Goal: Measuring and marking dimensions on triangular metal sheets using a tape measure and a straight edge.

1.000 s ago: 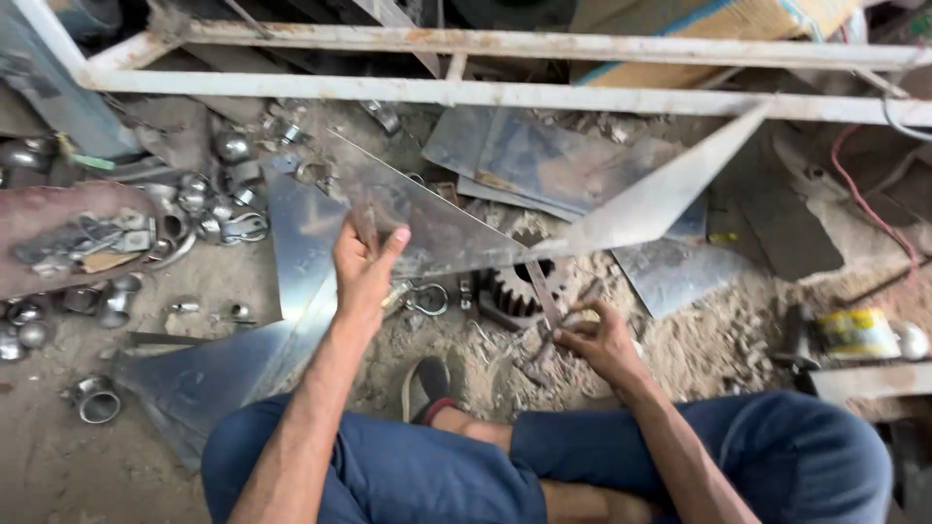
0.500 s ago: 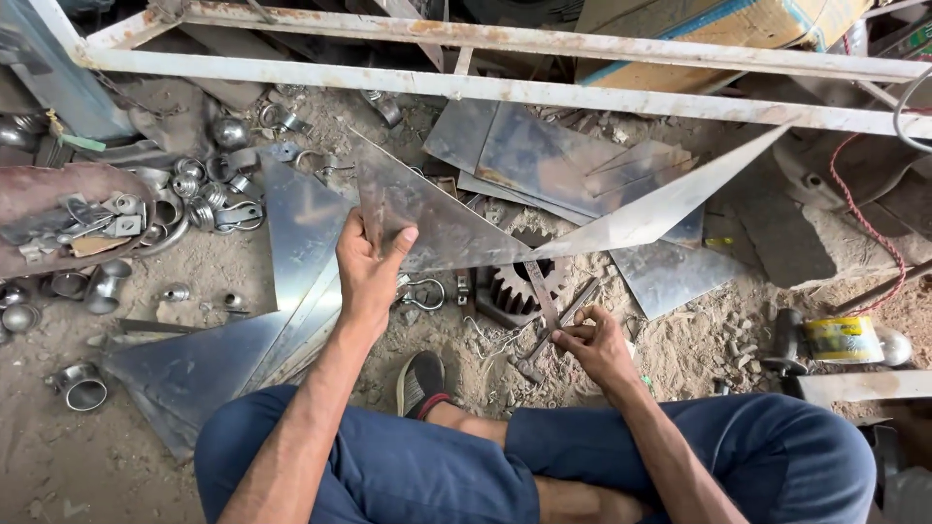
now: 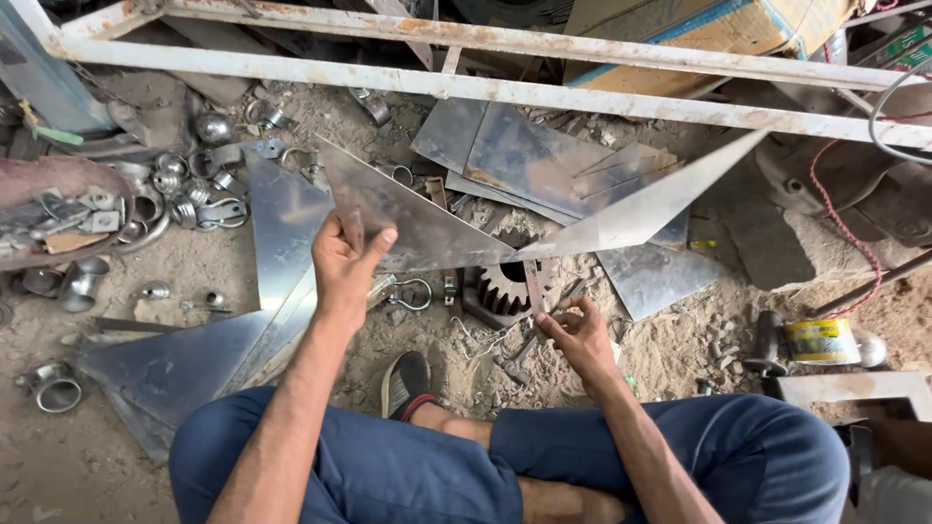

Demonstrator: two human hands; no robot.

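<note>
My left hand (image 3: 345,262) grips the bent metal sheet (image 3: 437,228) above the sandy floor (image 3: 680,349), fingers closed on its edge; my right hand (image 3: 582,335) pinches the snips (image 3: 536,291) at the sheet's fold.

left hand (image 3: 345,262) gripping metal sheet (image 3: 437,228), snips (image 3: 532,291)

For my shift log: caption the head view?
Left hand grips bent metal sheet; right hand holds snips beneath it.

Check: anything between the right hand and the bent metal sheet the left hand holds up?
Nothing visible. The right hand sits just under the bent metal sheet, fingers at a thin strip below its fold; the left hand already grips the sheet.
</note>
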